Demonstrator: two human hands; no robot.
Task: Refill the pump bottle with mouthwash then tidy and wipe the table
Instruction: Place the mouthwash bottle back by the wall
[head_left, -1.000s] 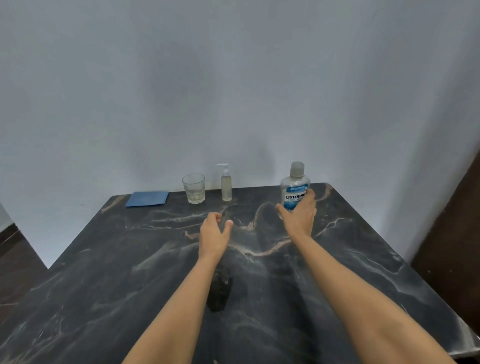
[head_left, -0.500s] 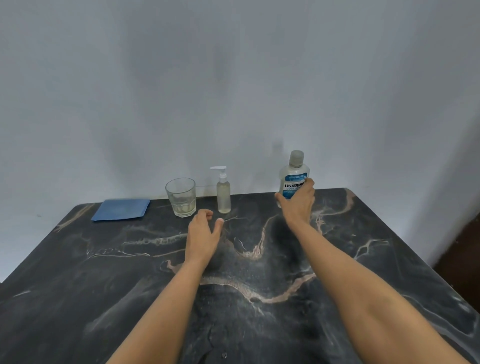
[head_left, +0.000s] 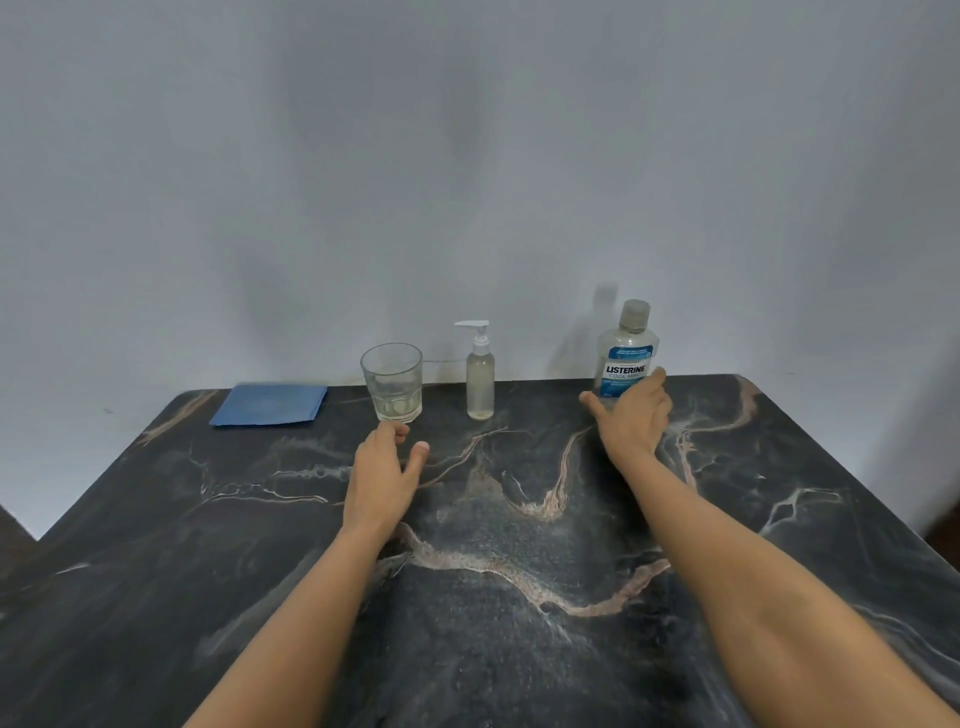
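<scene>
While my right hand (head_left: 631, 415) wraps the clear, blue-labelled plastic mouthwash bottle (head_left: 627, 353) right of frame centre, low on its smooth, probably heavy body, my left hand (head_left: 384, 470) hovers open and empty near the small clear pump bottle (head_left: 480, 375).

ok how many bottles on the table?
2. The pump bottle stands at the back edge near the middle, right of the glass. The mouthwash bottle stands back right, with the right hand around its base. None seem hidden.
</scene>
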